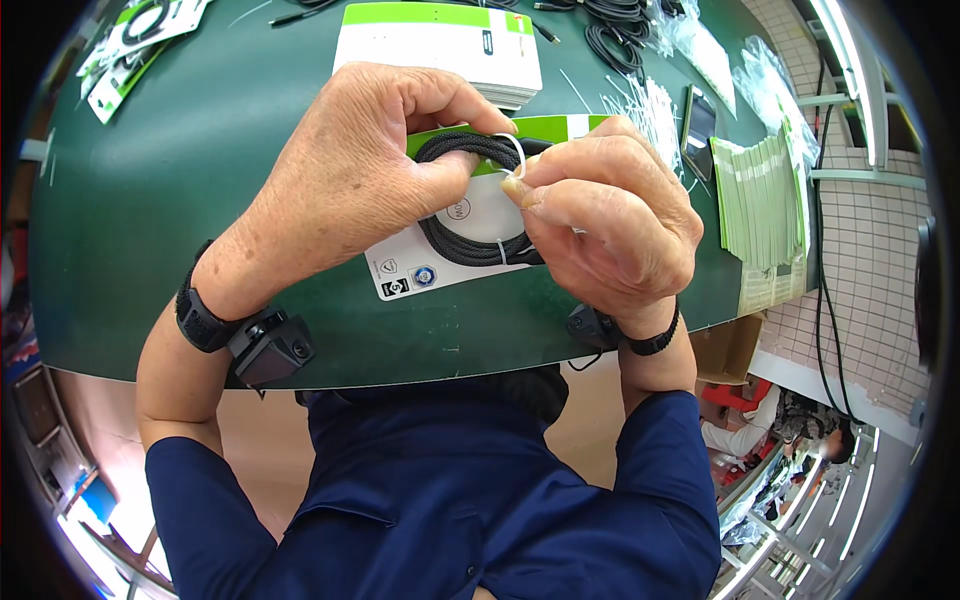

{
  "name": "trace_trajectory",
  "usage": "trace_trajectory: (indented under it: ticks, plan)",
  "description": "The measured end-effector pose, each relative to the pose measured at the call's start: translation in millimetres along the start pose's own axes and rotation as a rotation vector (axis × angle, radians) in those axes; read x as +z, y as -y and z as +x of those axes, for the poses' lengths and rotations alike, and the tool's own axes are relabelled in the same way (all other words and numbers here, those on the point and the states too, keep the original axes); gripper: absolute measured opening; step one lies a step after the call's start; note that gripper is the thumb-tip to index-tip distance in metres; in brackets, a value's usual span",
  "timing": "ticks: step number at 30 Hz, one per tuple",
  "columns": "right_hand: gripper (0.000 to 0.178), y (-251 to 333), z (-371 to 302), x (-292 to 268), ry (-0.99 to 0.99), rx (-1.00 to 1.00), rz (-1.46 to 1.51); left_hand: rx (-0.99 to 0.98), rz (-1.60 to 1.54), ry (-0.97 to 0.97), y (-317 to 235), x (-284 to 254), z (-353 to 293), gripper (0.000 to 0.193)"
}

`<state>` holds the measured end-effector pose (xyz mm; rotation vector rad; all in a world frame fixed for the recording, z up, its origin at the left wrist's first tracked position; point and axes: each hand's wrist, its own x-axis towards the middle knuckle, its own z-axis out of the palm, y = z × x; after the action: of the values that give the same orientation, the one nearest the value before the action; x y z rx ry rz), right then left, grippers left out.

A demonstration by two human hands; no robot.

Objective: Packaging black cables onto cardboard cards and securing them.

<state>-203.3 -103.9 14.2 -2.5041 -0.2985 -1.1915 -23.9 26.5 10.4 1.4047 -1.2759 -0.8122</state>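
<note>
A coiled black braided cable (452, 240) lies on a white and green backing card (405, 250) in front of me. My left hand (365, 160) pinches the top of the coil between thumb and fingers. At the coil's upper right, my right hand (615, 210) grips a thin white cable tie (522, 150), which loops around the cable there. Lower down, a second white tie (502, 252) crosses the coil. The right fingers hide the coil's right side and the tie's end.
A stack of white and green cards (430, 50) stands behind my hands. To the right are loose white cable ties (645, 110), a phone (698, 130) and a fanned stack of green cards (762, 200). Black cables (615, 35) and carded cables (140, 35) lie at the back corners.
</note>
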Motion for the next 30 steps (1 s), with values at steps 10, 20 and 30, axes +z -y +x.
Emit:
trace_trajectory:
  ticks: [10,20,30]
  plan:
    - [0.034,4.5,0.6,0.3,-0.018,0.053,0.031,-0.027,0.05,0.006,0.9,0.1,-0.5,0.029]
    - [0.034,2.8,0.7,0.4,-0.023,0.057,0.037,0.0,0.071,0.016,0.7,0.6,0.0,0.03]
    - [0.032,1.5,-0.1,2.4,0.009,0.059,0.03,-0.011,0.079,0.02,0.6,0.8,-0.3,0.03]
